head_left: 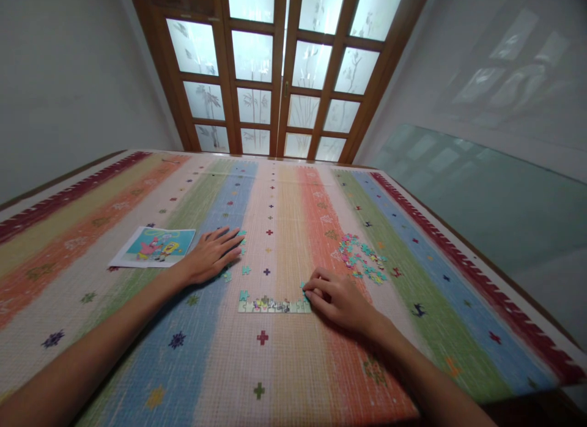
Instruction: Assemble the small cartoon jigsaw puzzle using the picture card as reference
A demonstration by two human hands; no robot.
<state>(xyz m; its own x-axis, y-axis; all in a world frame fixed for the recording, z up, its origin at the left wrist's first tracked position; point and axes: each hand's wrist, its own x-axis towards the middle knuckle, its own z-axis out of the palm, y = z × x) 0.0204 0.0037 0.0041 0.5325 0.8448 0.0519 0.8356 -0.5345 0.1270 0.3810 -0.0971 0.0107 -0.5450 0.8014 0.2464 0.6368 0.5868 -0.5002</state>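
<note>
A strip of joined jigsaw pieces [275,306] lies on the tablecloth in front of me. At its right end, my right hand [337,297] has its fingertips pinched on a teal puzzle piece [306,290], which is partly hidden by the fingers. My left hand [213,256] lies flat to the upper left with its fingers spread. Loose teal pieces sit by its fingertips, among them one puzzle piece [246,270] just right of them. Another puzzle piece [244,296] touches the strip's left end.
Beyond my right hand is a pile of loose puzzle pieces [362,259]. A printed cartoon picture [156,248] rests left of my left hand. The striped tablecloth [293,378] covers the table. Wooden doors with frosted panes [252,54] stand behind it.
</note>
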